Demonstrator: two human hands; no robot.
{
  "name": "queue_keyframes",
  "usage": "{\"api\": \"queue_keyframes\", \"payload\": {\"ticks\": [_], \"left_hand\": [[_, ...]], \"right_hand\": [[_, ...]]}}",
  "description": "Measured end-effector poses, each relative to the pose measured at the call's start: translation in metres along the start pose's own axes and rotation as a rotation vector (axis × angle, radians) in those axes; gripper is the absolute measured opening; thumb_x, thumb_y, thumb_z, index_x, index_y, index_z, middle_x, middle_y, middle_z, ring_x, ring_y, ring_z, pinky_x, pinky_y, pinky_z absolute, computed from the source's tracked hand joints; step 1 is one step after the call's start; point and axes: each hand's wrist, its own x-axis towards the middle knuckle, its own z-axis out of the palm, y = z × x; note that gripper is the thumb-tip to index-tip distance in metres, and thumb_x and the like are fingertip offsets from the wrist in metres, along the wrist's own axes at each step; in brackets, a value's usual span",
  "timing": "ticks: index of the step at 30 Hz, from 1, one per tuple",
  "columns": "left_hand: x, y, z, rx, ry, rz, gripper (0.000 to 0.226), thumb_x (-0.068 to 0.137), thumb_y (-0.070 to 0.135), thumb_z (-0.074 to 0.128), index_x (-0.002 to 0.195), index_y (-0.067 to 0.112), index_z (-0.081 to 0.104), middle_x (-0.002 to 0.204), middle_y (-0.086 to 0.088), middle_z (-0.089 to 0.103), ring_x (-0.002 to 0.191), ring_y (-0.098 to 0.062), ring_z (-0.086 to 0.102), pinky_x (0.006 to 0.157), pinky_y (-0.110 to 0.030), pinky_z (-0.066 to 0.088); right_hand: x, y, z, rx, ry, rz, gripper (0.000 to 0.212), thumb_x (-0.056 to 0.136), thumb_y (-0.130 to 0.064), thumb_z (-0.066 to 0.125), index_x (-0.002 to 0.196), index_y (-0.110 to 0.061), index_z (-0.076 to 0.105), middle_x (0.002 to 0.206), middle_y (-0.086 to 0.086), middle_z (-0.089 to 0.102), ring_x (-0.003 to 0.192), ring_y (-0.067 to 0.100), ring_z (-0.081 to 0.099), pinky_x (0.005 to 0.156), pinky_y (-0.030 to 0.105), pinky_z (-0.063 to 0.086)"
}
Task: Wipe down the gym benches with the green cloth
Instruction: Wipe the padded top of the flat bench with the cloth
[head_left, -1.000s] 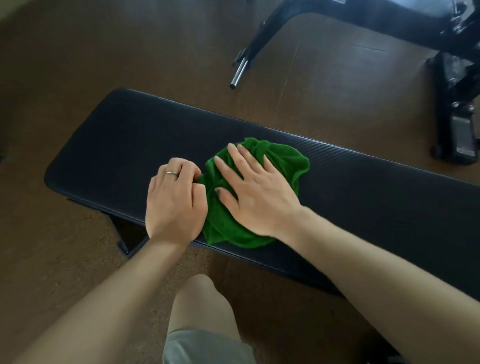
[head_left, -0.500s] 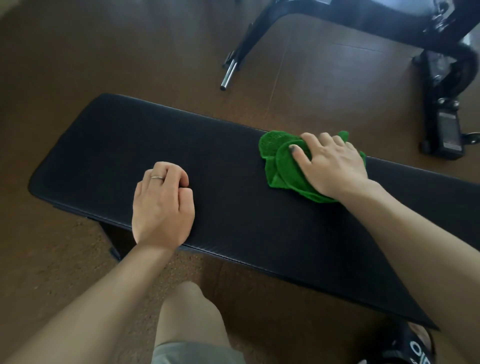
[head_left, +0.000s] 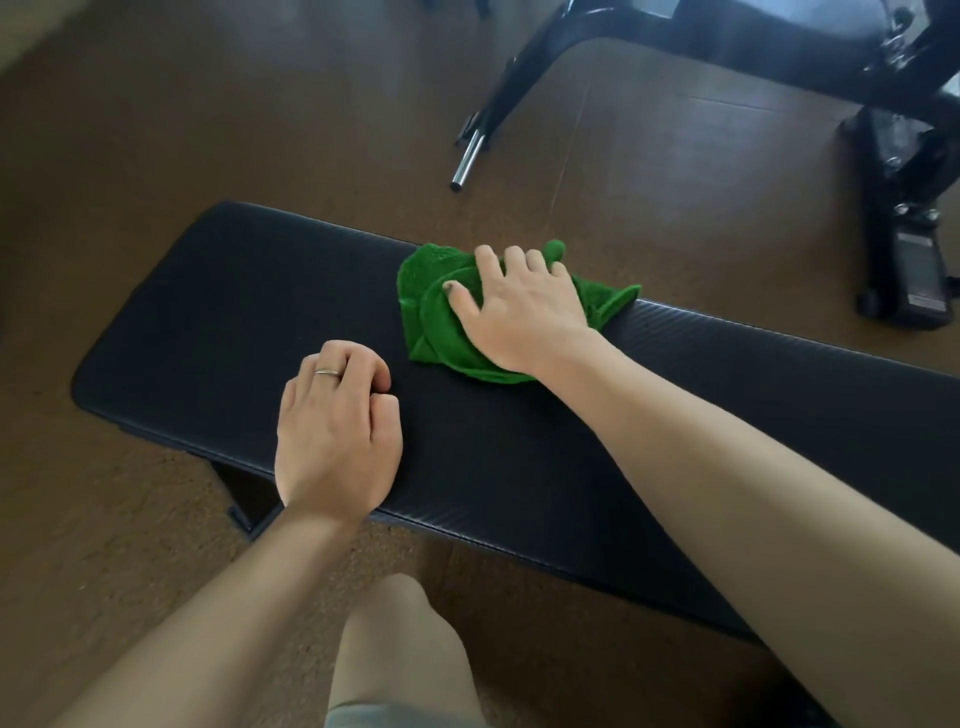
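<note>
Brown floor under long black bench (head_left: 218, 312), right hand (head_left: 519, 312) flat on green cloth (head_left: 431, 312), left hand (head_left: 337, 431) seemingly curled, empty.

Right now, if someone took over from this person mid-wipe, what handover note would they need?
Right hand: flat on the bunched green cloth, pressing it onto the black bench near its far edge, around mid-length.
Left hand: fingers curled, holding nothing, resting on the pad near the front edge.
Done: cannot tell from the pad which parts are already wiped.
Left: run the cloth along the whole top, then move to the other bench behind.
</note>
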Motion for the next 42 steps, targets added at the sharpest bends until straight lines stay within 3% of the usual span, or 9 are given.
{"api": "queue_keyframes", "payload": {"ticks": [3, 7, 11, 14, 17, 21, 27, 37, 42], "left_hand": [[0.0, 0.001, -0.001, -0.009, -0.009, -0.005, 0.018, 0.086, 0.018, 0.037, 0.089, 0.017, 0.054, 0.103, 0.0, 0.056, 0.094, -0.023, 0.051, 0.083, -0.042, 0.043], [-0.001, 0.003, -0.001, -0.017, -0.002, -0.005, 0.019, 0.087, 0.019, 0.037, 0.089, 0.016, 0.055, 0.103, -0.001, 0.057, 0.094, -0.023, 0.052, 0.082, -0.043, 0.045], [0.0, 0.004, 0.002, -0.001, 0.01, -0.013, 0.016, 0.087, 0.019, 0.039, 0.087, 0.017, 0.055, 0.101, 0.0, 0.056, 0.092, -0.023, 0.052, 0.082, -0.042, 0.044], [0.001, 0.004, 0.003, -0.001, 0.012, -0.013, 0.015, 0.086, 0.019, 0.039, 0.087, 0.018, 0.053, 0.101, 0.001, 0.056, 0.092, -0.023, 0.051, 0.082, -0.042, 0.043], [-0.001, 0.002, 0.001, 0.002, 0.006, 0.004, 0.017, 0.087, 0.02, 0.037, 0.088, 0.017, 0.054, 0.101, 0.001, 0.055, 0.093, -0.024, 0.05, 0.083, -0.043, 0.043], [-0.001, 0.001, 0.0, -0.004, -0.001, 0.011, 0.019, 0.087, 0.019, 0.035, 0.087, 0.015, 0.054, 0.101, 0.0, 0.056, 0.092, -0.023, 0.05, 0.083, -0.042, 0.043], [-0.003, 0.001, 0.0, -0.054, 0.02, 0.011, 0.019, 0.088, 0.016, 0.037, 0.086, 0.015, 0.056, 0.1, 0.001, 0.058, 0.092, -0.023, 0.051, 0.08, -0.042, 0.043], [-0.003, -0.005, 0.002, -0.05, 0.023, 0.044, 0.02, 0.091, 0.019, 0.035, 0.088, 0.017, 0.054, 0.102, 0.0, 0.057, 0.089, -0.02, 0.05, 0.081, -0.039, 0.042], [-0.003, -0.005, 0.001, -0.04, 0.013, 0.047, 0.024, 0.092, 0.023, 0.031, 0.09, 0.017, 0.054, 0.104, 0.0, 0.057, 0.091, -0.02, 0.051, 0.083, -0.04, 0.043]], "right_hand": [[-0.029, 0.053, -0.007, 0.016, -0.014, 0.076, 0.074, 0.099, -0.072, 0.017, 0.158, -0.029, 0.028, 0.15, 0.009, 0.046, 0.14, 0.031, 0.041, 0.114, 0.047, 0.03], [-0.067, 0.11, -0.019, -0.037, -0.045, 0.286, 0.074, 0.101, -0.07, 0.017, 0.151, -0.022, 0.039, 0.146, 0.011, 0.05, 0.137, 0.033, 0.043, 0.112, 0.047, 0.032], [-0.054, 0.078, -0.016, -0.05, -0.054, 0.362, 0.074, 0.103, -0.063, 0.013, 0.142, -0.01, 0.045, 0.142, 0.02, 0.05, 0.133, 0.038, 0.043, 0.112, 0.055, 0.031], [-0.027, 0.02, -0.004, -0.034, -0.028, 0.271, 0.075, 0.104, -0.06, 0.016, 0.149, -0.004, 0.038, 0.149, 0.025, 0.043, 0.14, 0.041, 0.036, 0.118, 0.061, 0.023], [-0.014, -0.034, 0.008, -0.055, -0.044, 0.135, 0.081, 0.105, -0.057, 0.012, 0.162, 0.0, 0.008, 0.166, 0.031, 0.012, 0.155, 0.044, 0.009, 0.124, 0.063, 0.008], [-0.066, -0.037, 0.013, -0.022, -0.068, -0.061, 0.079, 0.105, -0.059, 0.012, 0.164, -0.009, -0.001, 0.17, 0.023, -0.01, 0.158, 0.035, -0.01, 0.128, 0.055, 0.002], [-0.185, -0.007, 0.021, -0.073, -0.079, -0.261, 0.078, 0.105, -0.063, 0.019, 0.165, -0.014, 0.01, 0.172, 0.016, 0.0, 0.16, 0.031, -0.001, 0.127, 0.054, 0.014], [-0.086, -0.029, 0.017, -0.035, -0.051, -0.174, 0.069, 0.106, -0.058, 0.014, 0.166, -0.025, 0.003, 0.173, 0.011, -0.009, 0.159, 0.025, -0.009, 0.129, 0.049, 0.001], [-0.111, -0.034, 0.014, -0.017, -0.091, -0.219, 0.071, 0.106, -0.058, 0.014, 0.166, -0.021, 0.0, 0.172, 0.01, -0.012, 0.159, 0.023, -0.013, 0.129, 0.05, 0.001]]}}
